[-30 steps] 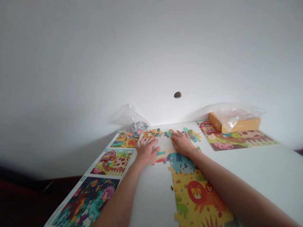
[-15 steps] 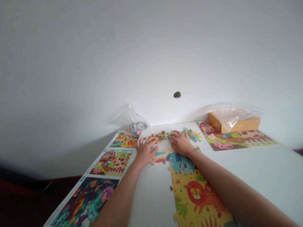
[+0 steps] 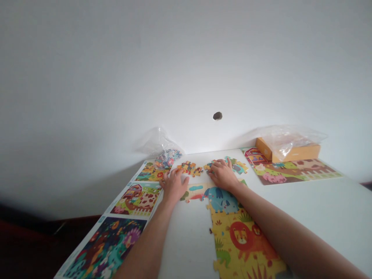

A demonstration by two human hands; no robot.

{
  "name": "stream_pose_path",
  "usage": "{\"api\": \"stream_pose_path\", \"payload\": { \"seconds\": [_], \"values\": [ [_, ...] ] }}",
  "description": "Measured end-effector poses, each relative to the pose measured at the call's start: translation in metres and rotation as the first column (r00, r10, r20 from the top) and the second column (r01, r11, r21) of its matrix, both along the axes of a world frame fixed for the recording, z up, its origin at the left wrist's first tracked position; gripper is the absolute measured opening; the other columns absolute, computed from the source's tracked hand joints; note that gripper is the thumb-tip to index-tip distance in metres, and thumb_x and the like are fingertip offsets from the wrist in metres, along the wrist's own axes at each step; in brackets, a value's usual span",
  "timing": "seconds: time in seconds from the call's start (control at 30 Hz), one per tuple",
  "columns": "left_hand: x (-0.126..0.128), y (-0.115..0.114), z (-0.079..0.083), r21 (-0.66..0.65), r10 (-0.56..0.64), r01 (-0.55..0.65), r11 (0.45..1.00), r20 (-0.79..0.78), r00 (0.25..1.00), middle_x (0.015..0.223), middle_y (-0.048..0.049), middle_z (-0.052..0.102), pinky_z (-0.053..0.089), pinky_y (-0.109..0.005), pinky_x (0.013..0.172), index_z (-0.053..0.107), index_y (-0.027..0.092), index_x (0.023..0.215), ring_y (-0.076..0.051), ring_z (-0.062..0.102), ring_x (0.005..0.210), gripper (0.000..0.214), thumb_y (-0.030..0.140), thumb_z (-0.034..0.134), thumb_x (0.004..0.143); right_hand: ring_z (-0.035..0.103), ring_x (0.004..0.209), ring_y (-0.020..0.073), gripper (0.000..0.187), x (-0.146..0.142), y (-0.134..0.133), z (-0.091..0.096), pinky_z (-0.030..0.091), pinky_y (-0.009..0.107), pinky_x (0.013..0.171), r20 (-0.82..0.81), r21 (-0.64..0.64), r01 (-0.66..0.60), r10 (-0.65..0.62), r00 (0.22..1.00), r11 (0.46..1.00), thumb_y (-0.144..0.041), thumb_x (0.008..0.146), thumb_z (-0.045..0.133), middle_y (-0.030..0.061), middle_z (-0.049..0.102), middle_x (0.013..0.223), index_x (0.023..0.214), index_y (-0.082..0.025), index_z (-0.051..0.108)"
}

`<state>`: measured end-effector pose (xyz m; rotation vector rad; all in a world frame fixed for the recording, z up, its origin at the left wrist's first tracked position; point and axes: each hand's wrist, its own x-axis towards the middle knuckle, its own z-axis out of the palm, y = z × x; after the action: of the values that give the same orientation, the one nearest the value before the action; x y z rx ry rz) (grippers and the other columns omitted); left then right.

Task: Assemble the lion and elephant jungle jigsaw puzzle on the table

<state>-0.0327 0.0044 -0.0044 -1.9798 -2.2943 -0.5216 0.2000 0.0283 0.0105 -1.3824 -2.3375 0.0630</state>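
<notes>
My left hand [image 3: 173, 186] is open, palm down, its fingertips on the left edge of a pile of loose orange and yellow puzzle pieces [image 3: 192, 168]. My right hand [image 3: 223, 173] lies open over a second pile of loose puzzle pieces [image 3: 240, 167], teal and green, and covers part of it. Below the hands is a partly joined jigsaw puzzle [image 3: 222, 199] with blue elephants and a red-maned lion. Its left edge shows open tabs, and my right forearm hides part of its right side.
A printed sheet with several pictures [image 3: 136, 199] runs along the left edge. At the back left stands a clear bag of puzzle pieces [image 3: 167, 157]. A farm puzzle picture [image 3: 293, 172] lies at the right, under an orange box [image 3: 302, 153] topped by a clear plastic bag [image 3: 286, 141]. Behind is a white wall.
My left hand has moved left, and the orange pieces have shifted left with it. A gap now separates the two piles. My right hand has barely moved.
</notes>
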Motion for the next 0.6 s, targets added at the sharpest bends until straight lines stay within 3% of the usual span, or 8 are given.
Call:
{"api": "stream_pose_path", "payload": {
  "seconds": [0.13, 0.27, 0.47, 0.6],
  "values": [
    [0.001, -0.001, 0.002, -0.006, 0.014, -0.014, 1.000, -0.008, 1.000, 0.141, -0.0069, 0.054, 0.036, -0.060, 0.101, 0.064, 0.031, 0.128, -0.039, 0.041, 0.126, 0.045, 0.047, 0.055, 0.087, 0.043, 0.127, 0.0290, 0.027, 0.001, 0.001, -0.005, 0.010, 0.060, 0.113, -0.014, -0.003, 0.015, -0.015, 1.000, 1.000, -0.026, 0.090, 0.053, 0.0083, 0.063, 0.126, 0.114, -0.025, 0.066],
    [0.002, -0.004, 0.002, 0.013, -0.078, 0.078, 0.997, -0.020, 0.997, 0.140, -0.0058, 0.054, 0.034, -0.058, 0.102, 0.066, 0.038, 0.124, -0.038, 0.040, 0.128, 0.041, 0.048, 0.059, 0.085, 0.041, 0.129, 0.0324, 0.043, 0.001, 0.003, -0.008, 0.009, 0.064, 0.112, -0.059, -0.039, 0.111, -0.113, 0.992, 0.993, -0.034, 0.089, 0.056, 0.0103, 0.058, 0.137, 0.131, -0.024, 0.057],
    [0.004, -0.005, 0.000, 0.022, -0.187, 0.188, 0.982, -0.032, 0.982, 0.137, -0.0042, 0.055, 0.031, -0.057, 0.103, 0.068, 0.046, 0.121, -0.037, 0.039, 0.128, 0.035, 0.047, 0.060, 0.086, 0.047, 0.123, 0.0319, 0.040, 0.002, 0.007, -0.009, 0.010, 0.061, 0.112, -0.055, -0.050, 0.163, -0.165, 0.985, 0.985, -0.034, 0.090, 0.056, 0.0107, 0.065, 0.127, 0.128, -0.022, 0.060],
    [0.001, -0.002, 0.001, 0.044, -0.126, 0.126, 0.991, 0.004, 0.992, 0.128, -0.0058, 0.061, 0.034, -0.050, 0.103, 0.068, 0.037, 0.122, -0.033, 0.046, 0.121, 0.036, 0.040, 0.059, 0.087, 0.053, 0.115, 0.0289, 0.031, 0.004, 0.011, -0.010, 0.015, 0.055, 0.111, -0.061, -0.031, 0.189, -0.190, 0.980, 0.982, -0.030, 0.096, 0.047, 0.0099, 0.070, 0.115, 0.120, -0.021, 0.065]
  ]
}}
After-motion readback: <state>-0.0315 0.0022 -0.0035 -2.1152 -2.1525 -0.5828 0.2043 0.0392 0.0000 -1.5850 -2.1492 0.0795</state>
